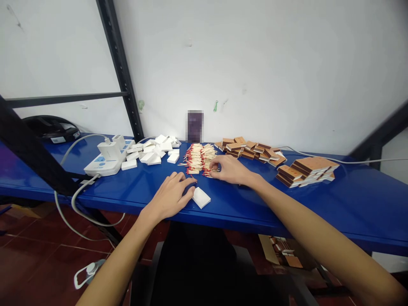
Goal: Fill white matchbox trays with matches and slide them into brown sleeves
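At the front of the pile of red-tipped matches (194,158), my right hand (232,170) has its thumb and fingers closed on some matches at the lower right edge. How many it grips is hidden. My left hand (172,193) rests palm down on the table, fingers bent and apart, holding nothing. Its thumb is at the left edge of a white matchbox tray (202,198). That tray lies flat near the front edge, slightly turned.
White trays (156,151) are heaped at back left beside a power strip (105,163). Brown matchbox sleeves (251,148) lie scattered at back right. Stacked matchboxes (307,170) stand farther right on the blue table (242,208). A dark pixelated rectangle (195,126) stands against the wall.
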Available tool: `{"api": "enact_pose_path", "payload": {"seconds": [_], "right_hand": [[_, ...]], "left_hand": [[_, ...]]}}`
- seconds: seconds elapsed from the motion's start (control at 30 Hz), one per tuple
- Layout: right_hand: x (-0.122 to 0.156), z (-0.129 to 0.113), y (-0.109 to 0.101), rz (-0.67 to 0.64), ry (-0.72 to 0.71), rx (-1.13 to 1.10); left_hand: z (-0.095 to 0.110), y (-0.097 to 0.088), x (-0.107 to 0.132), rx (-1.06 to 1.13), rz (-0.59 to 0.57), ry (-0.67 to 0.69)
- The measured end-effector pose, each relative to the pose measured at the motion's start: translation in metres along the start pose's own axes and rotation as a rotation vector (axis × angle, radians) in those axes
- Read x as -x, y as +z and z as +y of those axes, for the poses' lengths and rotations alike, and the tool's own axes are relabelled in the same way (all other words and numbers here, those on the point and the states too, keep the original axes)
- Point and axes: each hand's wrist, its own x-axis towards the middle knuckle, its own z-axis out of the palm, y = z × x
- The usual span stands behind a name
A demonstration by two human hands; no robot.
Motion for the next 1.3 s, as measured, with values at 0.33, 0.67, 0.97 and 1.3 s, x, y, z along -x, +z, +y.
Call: {"api": "enact_pose_path", "payload": {"seconds": [0.33, 0.67, 0.97, 1.3], "right_hand": [[0.02, 0.005, -0.014, -0.141, -0.021, 0.146], [0.016, 0.0, -0.009, -0.164, -0.14, 0.076], [-0.012, 0.019, -0.009, 0.066, -0.115, 0.172], [-0.04, 0.015, -0.011, -0.029, -0.181, 0.141]], "left_hand": [[0.002, -0.006, 0.002, 0.147, 0.016, 0.175], [0.004, -0.01, 0.006, 0.303, 0.042, 0.316], [0.003, -0.007, 0.008, 0.348, 0.142, 0.356], [0.005, -0.009, 0.009, 0.254, 0.124, 0.253]]}}
